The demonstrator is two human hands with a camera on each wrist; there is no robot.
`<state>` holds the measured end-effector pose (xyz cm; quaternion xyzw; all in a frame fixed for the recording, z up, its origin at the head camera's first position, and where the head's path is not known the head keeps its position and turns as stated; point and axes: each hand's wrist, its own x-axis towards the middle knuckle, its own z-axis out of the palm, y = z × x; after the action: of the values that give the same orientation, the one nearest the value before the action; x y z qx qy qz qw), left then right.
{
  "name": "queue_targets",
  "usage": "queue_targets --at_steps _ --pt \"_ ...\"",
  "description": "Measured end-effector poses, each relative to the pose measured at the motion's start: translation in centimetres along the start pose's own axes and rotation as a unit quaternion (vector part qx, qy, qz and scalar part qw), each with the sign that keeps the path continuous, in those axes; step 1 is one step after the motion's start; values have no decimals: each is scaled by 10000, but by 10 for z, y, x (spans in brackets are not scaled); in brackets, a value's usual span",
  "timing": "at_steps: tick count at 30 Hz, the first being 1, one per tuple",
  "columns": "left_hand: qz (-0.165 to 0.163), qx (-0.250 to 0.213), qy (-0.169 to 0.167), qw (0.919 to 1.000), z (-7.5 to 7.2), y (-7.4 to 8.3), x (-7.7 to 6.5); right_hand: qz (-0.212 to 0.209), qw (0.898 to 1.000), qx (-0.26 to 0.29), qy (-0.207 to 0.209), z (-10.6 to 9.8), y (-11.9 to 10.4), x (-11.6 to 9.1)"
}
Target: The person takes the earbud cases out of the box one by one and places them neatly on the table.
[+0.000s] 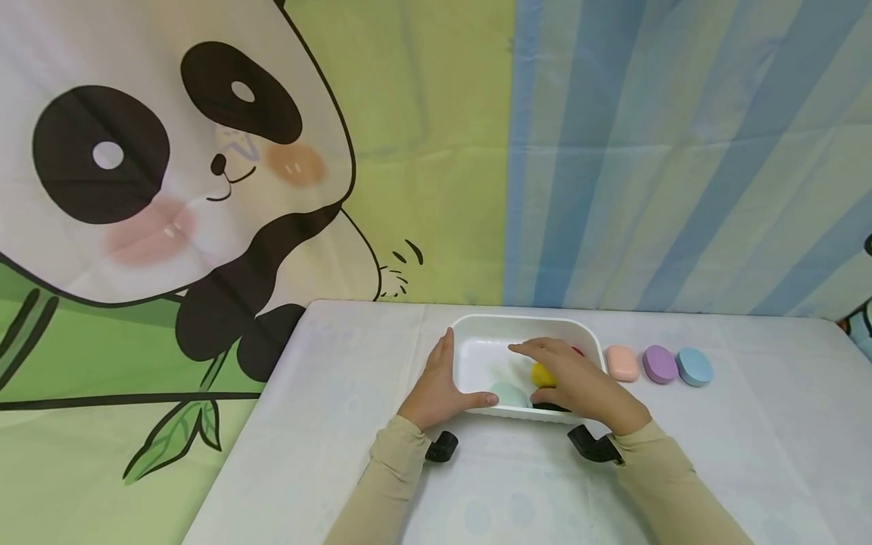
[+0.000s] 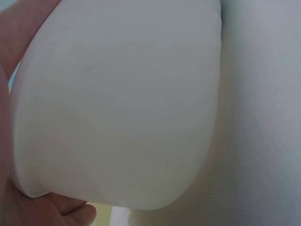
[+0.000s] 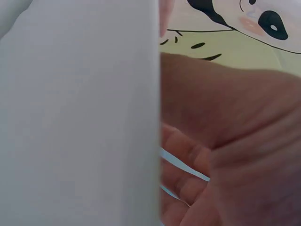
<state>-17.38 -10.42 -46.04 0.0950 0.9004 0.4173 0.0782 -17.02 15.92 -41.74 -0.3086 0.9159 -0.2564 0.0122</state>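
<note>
A white rectangular tray (image 1: 524,414) with rounded corners stands on the table. My left hand (image 1: 439,386) grips its left end, the thumb over the front rim and the fingers along the left side. In the left wrist view the white tray wall (image 2: 117,103) fills most of the picture, with fingertips curling round its far end. Over the tray's right part is my right hand (image 1: 579,378), fingers extended and thumb apart. Beneath it lie a yellow object (image 1: 542,376), a black one (image 1: 549,406) and a partly hidden red one (image 1: 577,350). A pale green round piece (image 1: 509,394) lies near the front wall.
Right of the tray, a pink rounded square piece (image 1: 623,363), a purple disc (image 1: 660,365) and a blue disc (image 1: 695,367) sit in a row on the white-covered table (image 1: 518,492). Behind hangs a printed panda curtain (image 1: 422,151).
</note>
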Motion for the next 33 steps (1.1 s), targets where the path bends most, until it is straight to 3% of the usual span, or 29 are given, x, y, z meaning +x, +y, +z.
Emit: queue_targets --at_steps 10,20,27,33 --pt "87 35 12 10000 1 -2 1 -278 9979 -4 -583 9 2 10" --pt "48 74 -23 10000 1 0 1 -663 9936 58 -915 16 5 20" --pt "52 -15 -48 10000 0 0 1 -769 9895 495 -1122 20 10 26" --pt "13 15 -38 10000 0 0 2 -714 9888 483 -1215 22 11 28"
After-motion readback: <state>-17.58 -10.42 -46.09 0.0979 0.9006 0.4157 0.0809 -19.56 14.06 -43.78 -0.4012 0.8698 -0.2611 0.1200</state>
